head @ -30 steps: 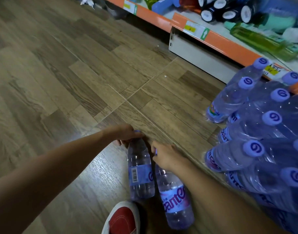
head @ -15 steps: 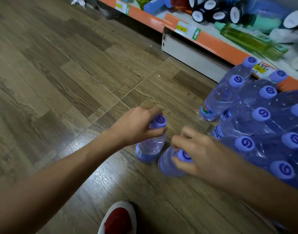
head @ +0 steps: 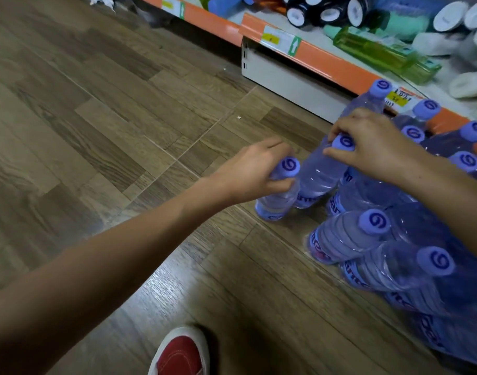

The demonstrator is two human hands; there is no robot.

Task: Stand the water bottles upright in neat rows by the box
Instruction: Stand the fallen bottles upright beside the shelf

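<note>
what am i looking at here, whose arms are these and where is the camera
There is no machine here: these are a person's two bare arms, filmed by a wide-angle camera worn on their head, looking forward and down. The left hand holds one water bottle by its cap, and the right hand pinches the cap of a second bottle. Both stand on the wooden floor, next to a group of upright bottles with the same purple caps. A shop shelf runs behind, and a red shoe shows at the bottom.

Lilac caps (head: 372, 221) (dark swirl printed on top), orange shelf edge (head: 337, 67), red shoe (head: 179, 355).
</note>
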